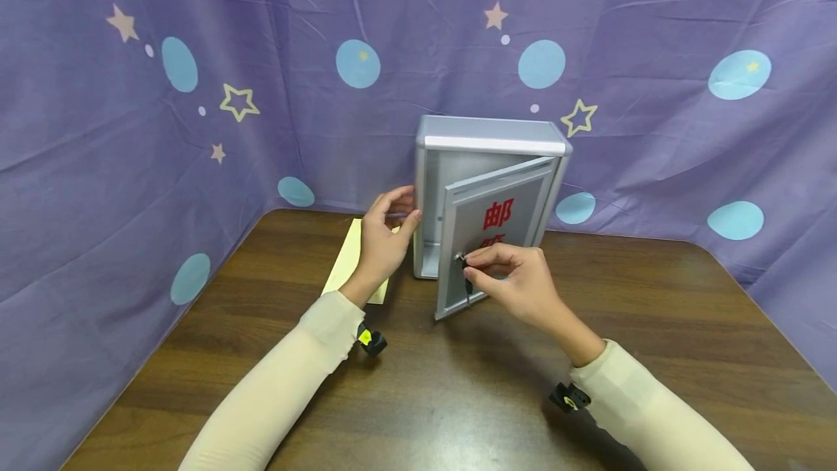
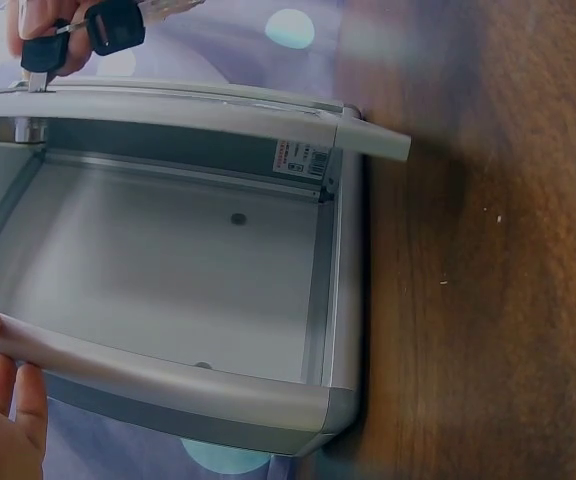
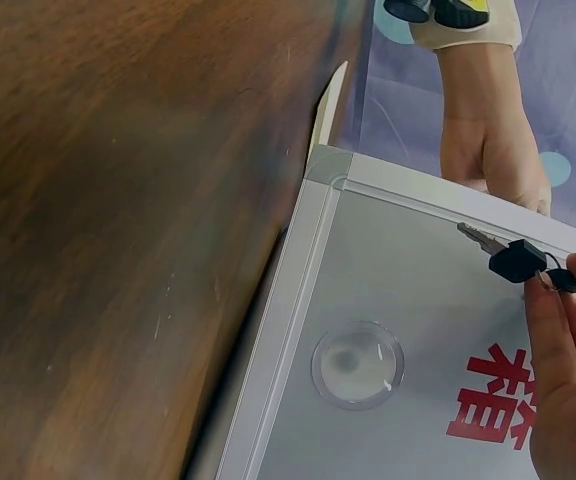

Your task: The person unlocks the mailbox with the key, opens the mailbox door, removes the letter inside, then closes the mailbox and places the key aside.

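Observation:
A grey metal mailbox (image 1: 493,129) stands upright, its door (image 1: 484,198) with red characters swung partly open. My left hand (image 1: 387,235) holds the box's left edge; in the left wrist view, the thumb lies on the front rim and the fingers (image 2: 30,395) sit against the outer side. At the door's lock (image 1: 460,257), my right hand (image 1: 516,278) pinches a black-headed key (image 2: 43,52) that sits in it. A second black-headed key (image 3: 518,260) hangs from the same ring. The right fingertips partly hide the pinched key.
A pale yellow paper item (image 1: 343,264) lies left of the mailbox, partly behind my left forearm. The box stands on a brown wooden table (image 1: 405,398), close to the purple patterned curtain (image 1: 425,57). A clear round piece (image 3: 358,365) sits on the door's front.

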### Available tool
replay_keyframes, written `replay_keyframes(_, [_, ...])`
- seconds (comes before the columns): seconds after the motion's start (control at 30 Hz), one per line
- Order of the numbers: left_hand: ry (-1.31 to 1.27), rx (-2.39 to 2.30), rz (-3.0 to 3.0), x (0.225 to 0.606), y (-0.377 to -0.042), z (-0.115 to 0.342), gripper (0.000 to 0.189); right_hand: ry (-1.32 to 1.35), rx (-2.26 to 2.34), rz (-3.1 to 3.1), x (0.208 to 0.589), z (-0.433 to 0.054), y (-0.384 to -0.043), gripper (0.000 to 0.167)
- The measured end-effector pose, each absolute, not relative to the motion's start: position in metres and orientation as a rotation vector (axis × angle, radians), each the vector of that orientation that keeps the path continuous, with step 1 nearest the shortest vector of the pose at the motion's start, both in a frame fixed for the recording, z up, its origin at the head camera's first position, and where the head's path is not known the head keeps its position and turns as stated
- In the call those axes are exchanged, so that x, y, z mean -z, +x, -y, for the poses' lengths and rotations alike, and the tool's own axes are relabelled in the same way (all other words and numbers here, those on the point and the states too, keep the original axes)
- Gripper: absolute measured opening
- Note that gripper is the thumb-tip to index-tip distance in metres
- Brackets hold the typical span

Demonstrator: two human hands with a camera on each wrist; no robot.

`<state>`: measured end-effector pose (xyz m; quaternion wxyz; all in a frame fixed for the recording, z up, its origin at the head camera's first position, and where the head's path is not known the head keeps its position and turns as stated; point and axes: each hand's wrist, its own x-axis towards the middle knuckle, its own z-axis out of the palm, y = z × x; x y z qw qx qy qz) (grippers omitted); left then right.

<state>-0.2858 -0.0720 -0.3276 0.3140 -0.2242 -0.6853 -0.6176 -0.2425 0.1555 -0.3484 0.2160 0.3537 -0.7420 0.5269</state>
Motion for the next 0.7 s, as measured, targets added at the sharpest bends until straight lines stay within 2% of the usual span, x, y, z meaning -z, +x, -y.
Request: replay_keyframes(0.7, [-0.584, 1.611, 1.8, 0.329, -0.287, 0.069, 0.038, 0.876, -1.412, 2.058, 0.348, -0.136, -0.255, 0.009])
